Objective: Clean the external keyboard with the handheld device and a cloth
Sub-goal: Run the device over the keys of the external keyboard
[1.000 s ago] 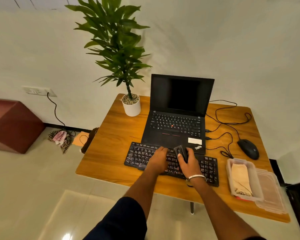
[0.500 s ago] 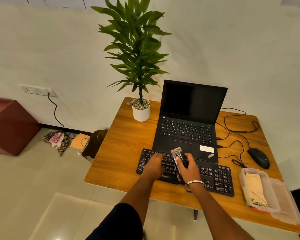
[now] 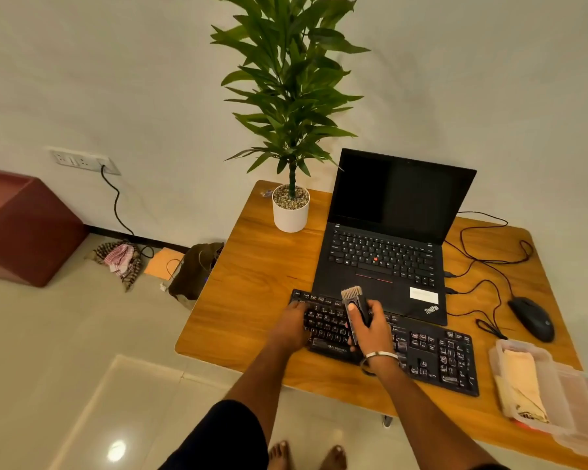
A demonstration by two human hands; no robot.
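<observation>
- Black keyboard (image 3: 421, 351) lying along the bench's (image 3: 252, 283) near edge, just in front of the laptop (image 3: 387, 252).
- Right hand (image 3: 370, 330) curled round the handheld device (image 3: 355, 310), brush end up, above the keys.
- Left hand (image 3: 291, 325) resting on the keyboard's left end, fingers fairly straight.
- Cloth (image 3: 520, 378) inside a clear box (image 3: 564, 401) at the near right corner.
- Mouse (image 3: 532, 318) near the right edge; potted plant (image 3: 291, 205) at the far left corner.

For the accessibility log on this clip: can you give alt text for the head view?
A person's right hand grips a brush-tipped handheld device above a black external keyboard while the left hand rests on its left end. The wooden table also holds an open laptop, potted plant, mouse and a cloth in a plastic container.
</observation>
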